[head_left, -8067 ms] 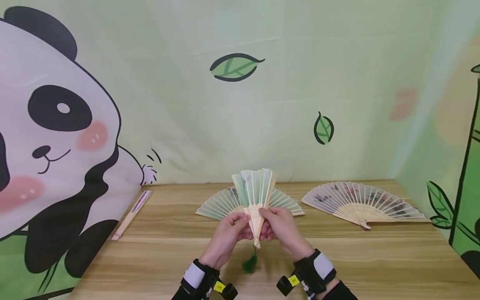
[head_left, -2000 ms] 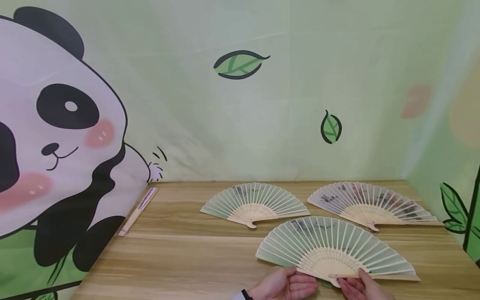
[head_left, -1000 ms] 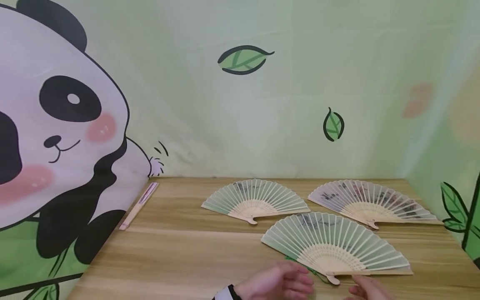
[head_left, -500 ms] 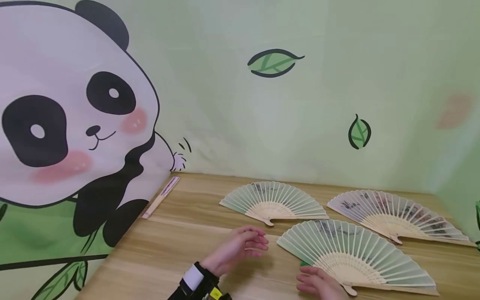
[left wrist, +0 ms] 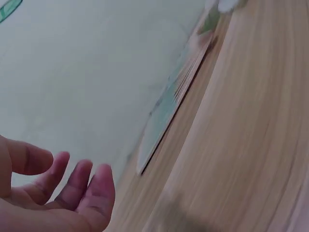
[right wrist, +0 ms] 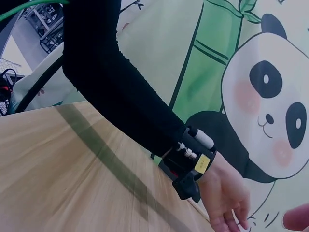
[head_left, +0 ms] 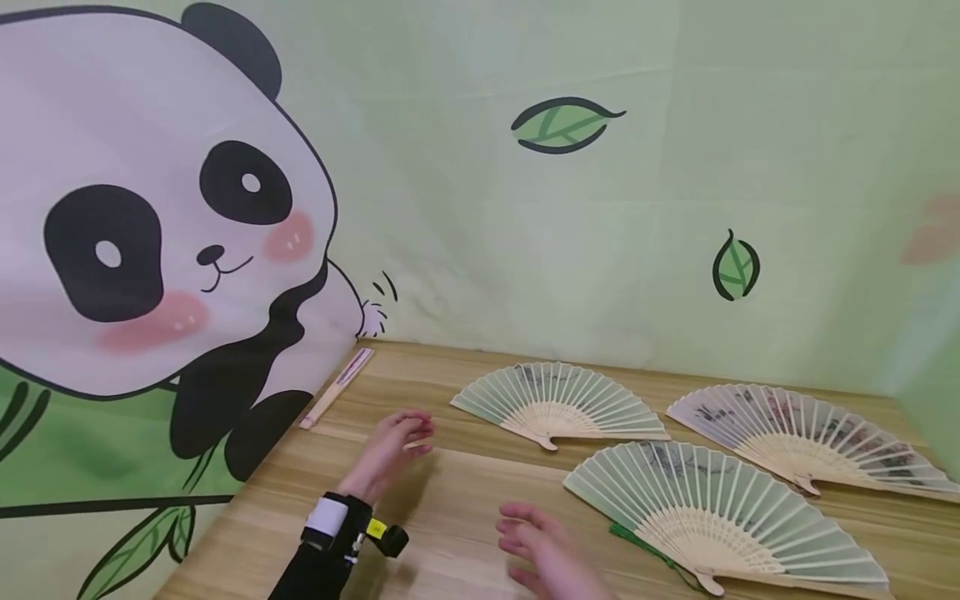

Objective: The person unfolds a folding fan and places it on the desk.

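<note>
Both hands have left the near open fan (head_left: 720, 521). Left hand (head_left: 393, 442), fingers loose and empty, reaches toward the closed fan (head_left: 339, 388) by the wall; right hand (head_left: 536, 542) hovers relaxed. Light, stiff, fragile: pinch its long edges.

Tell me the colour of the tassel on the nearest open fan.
Dark green tassel, clearest in the head view.
</note>
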The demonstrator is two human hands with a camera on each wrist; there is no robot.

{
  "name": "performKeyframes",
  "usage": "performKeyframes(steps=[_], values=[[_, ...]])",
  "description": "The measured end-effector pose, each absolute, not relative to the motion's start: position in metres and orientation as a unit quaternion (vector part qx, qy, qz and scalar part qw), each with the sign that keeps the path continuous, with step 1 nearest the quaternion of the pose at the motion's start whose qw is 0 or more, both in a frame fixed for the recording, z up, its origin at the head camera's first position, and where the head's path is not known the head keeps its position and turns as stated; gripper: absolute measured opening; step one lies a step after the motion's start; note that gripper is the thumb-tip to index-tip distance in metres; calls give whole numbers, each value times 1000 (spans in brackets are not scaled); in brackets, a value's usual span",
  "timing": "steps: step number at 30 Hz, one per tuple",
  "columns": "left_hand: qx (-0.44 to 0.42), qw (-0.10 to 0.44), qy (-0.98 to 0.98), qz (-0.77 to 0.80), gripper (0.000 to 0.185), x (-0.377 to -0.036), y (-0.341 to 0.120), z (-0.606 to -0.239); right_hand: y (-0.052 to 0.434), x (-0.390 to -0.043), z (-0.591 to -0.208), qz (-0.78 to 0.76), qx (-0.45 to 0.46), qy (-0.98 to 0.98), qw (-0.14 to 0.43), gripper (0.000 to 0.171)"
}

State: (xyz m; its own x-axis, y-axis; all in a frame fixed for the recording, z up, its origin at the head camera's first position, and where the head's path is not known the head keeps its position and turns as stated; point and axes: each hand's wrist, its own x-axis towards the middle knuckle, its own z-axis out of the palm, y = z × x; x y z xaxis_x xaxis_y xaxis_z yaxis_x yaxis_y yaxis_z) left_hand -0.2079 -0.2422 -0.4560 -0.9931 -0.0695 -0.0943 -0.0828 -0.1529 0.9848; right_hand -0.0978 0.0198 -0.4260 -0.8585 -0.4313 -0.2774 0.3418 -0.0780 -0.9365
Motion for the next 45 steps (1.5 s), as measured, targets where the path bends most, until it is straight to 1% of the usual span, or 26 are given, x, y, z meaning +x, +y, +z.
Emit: performKeyframes(steps=[4, 10, 16, 20, 24, 26, 30, 35, 42, 45], values=[[-99, -42, 712, 694, 27, -221, -261, -458, 5, -103, -423, -749, -24, 611, 254, 38], [-117, -76, 848, 512, 37, -234, -297, -459, -21, -107, -428, -765, -11, 594, 248, 31], [-146, -84, 913, 372, 45, -245, -329, -456, -49, -113, -437, -774, -5, 579, 255, 31], [-187, -92, 937, 280, 44, -252, -344, -461, -67, -121, -443, -779, -10, 573, 256, 31], [-229, -100, 936, 249, 38, -259, -351, -469, -83, -130, -447, -786, -11, 563, 255, 33], [-234, -101, 938, 234, 35, -264, -352, -472, -90, -135, -449, -790, -11, 558, 252, 34], [-240, -100, 945, 196, 35, -272, -354, -477, -103, -148, -450, -798, -8, 550, 246, 37], [-262, -107, 943, 176, 34, -270, -356, -485, -119, -159, -455, -803, 10, 541, 249, 40], [-248, -118, 947, 164, 27, -271, -358, -484, -126, -167, -461, -809, 29, 530, 253, 38], [-248, -106, 949, 161, 24, -273, -364, -484, -127, -170, -462, -815, 32, 518, 257, 36]])
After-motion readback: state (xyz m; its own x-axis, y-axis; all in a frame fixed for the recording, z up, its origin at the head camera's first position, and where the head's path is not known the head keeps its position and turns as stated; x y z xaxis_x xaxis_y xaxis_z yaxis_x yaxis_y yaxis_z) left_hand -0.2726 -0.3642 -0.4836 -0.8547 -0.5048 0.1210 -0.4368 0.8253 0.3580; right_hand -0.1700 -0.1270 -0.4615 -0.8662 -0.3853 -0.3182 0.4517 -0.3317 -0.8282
